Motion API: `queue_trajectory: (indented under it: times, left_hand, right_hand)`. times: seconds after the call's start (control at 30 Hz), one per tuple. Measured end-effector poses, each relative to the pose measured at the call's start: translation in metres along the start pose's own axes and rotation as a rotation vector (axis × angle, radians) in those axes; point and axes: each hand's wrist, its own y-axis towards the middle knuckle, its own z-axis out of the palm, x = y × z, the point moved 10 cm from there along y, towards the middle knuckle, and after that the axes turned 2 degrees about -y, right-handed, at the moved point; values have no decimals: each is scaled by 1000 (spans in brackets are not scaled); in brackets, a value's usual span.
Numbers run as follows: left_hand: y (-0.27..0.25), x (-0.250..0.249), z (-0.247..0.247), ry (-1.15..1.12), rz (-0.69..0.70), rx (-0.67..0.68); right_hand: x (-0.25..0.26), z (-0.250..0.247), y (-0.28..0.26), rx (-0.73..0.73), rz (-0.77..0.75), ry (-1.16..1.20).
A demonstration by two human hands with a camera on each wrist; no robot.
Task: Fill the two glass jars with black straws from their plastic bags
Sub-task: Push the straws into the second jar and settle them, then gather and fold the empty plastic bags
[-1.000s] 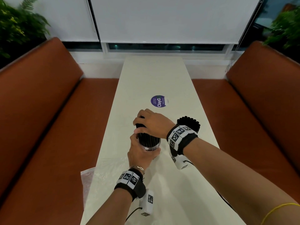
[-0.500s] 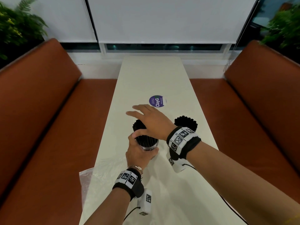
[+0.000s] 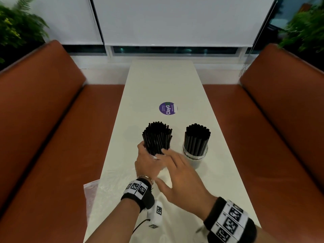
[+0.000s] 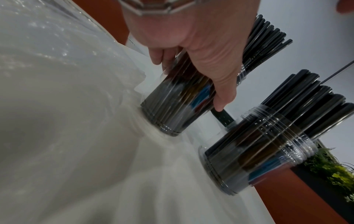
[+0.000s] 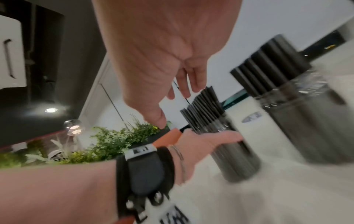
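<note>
Two glass jars stand on the white table [image 3: 163, 81], both packed with upright black straws. My left hand [image 3: 149, 160] grips the left jar [image 4: 178, 106] around its side; its thin straws [image 3: 157, 137] fan out above the rim. The right jar [image 3: 195, 153] [image 4: 254, 150] stands free beside it with thicker straws [image 3: 197, 137]. My right hand [image 3: 178, 174] hovers open just this side of the left jar, fingers straight, holding nothing; the right wrist view shows its fingers [image 5: 184, 84] spread above the straw tops [image 5: 203, 109].
Clear plastic bags [image 3: 98, 192] [image 4: 57, 75] lie crumpled on the near end of the table and hang over its left edge. A purple round sticker [image 3: 167, 109] sits beyond the jars. Orange benches [image 3: 52, 137] flank the table, with plants in the back corners.
My right hand has lifted off the top of the left jar's straws and drawn back toward me, opening out. My left hand keeps its grip on the jar.
</note>
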Motion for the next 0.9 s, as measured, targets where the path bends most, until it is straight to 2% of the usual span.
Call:
queue_trajectory:
  times: [0.17, 0.27, 0.4, 0.5, 0.57, 0.63, 0.77, 0.9]
  left_hand:
    - [6, 4, 1, 51, 15, -27]
    - [8, 5, 4, 46, 28, -29]
    - [5, 9, -2, -9, -3, 1]
    - [-3, 14, -34, -36, -39, -54]
    - [-13, 23, -74, 2, -49, -124]
    - [-28, 43, -123, 108, -109, -173]
    - [-72, 122, -209, 330, -372, -197]
    - [-109, 183, -226, 311, -575, -109]
  right_hand:
    - [-46, 20, -36, 122, 127, -33]
    - [-72, 24, -52, 139, 222, -55]
    - [-89, 33, -67, 159, 273, -47]
    - [-93, 45, -75, 218, 295, -23]
    - [-90, 56, -78, 275, 319, 42]
    - [-85, 67, -79, 323, 347, 110]
    - [-66, 100, -79, 422, 405, 260]
    - [-38, 137, -66, 483, 427, 307]
